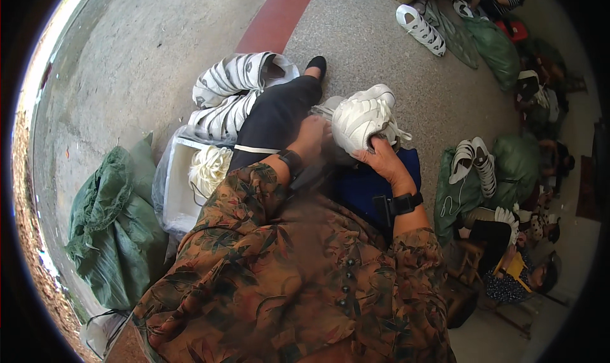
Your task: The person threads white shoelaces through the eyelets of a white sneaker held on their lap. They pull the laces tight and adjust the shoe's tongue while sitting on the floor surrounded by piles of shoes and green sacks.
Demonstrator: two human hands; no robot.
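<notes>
My right hand [386, 164] grips a white lace-up shoe [356, 123] at its opening, thumb on the outside and fingers partly inside. The shoe is held above my lap, over a dark blue cloth [404, 168], its loose lace hanging to the right. Left of the shoe, my left hand [312, 137] is closed, its fingertips turned down and partly hidden. Whatever it may hold cannot be made out. Just beyond that hand lies something whitish and blurred [325, 108]. Both wrists wear black bands.
White shoe uppers stand nested in rows [232, 80] left of my leg. Beside them, a white foam box [178, 184] holds bundled cream laces [209, 170]. A green sack [114, 226] sits far left. At right are more shoes [473, 161], green sacks [515, 168] and seated people.
</notes>
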